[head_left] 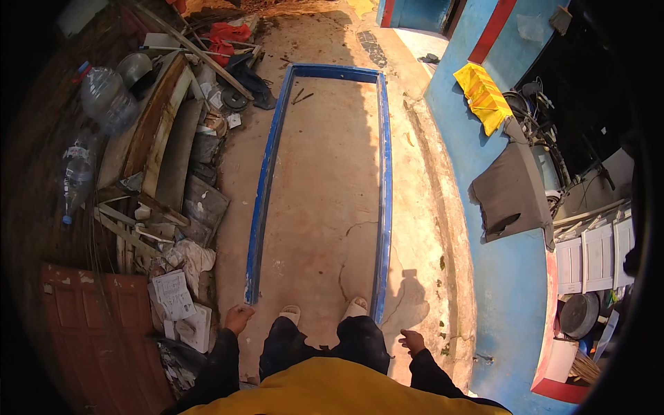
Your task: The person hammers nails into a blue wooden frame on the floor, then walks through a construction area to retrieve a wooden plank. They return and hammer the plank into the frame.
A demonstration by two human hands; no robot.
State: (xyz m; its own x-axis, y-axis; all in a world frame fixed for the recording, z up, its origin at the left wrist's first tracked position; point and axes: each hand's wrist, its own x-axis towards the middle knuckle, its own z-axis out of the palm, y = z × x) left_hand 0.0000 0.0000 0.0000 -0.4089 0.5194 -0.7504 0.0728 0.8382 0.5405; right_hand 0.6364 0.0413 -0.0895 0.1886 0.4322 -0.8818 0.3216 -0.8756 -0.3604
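A long blue door frame (262,200) lies flat on the ground in front of me, its crosspiece at the far end and its two long sides pointing toward me. My left hand (238,319) hangs beside the near end of the left side, loosely bent and with no object visible in it; from above I cannot tell whether it touches the frame. To the right of the frame's other near end is my right hand (413,342), apart from it, fingers loosely bent and nothing held. My sandalled feet (290,315) stand between the two sides.
Two dark thin tools or rods (302,97) lie inside the far end. Along the left are a wooden cabinet (149,131), scrap, papers and a brown panelled door (97,332). A blue wall (501,304) with a yellow cloth (482,97) and a grey cloth (512,187) bounds the right.
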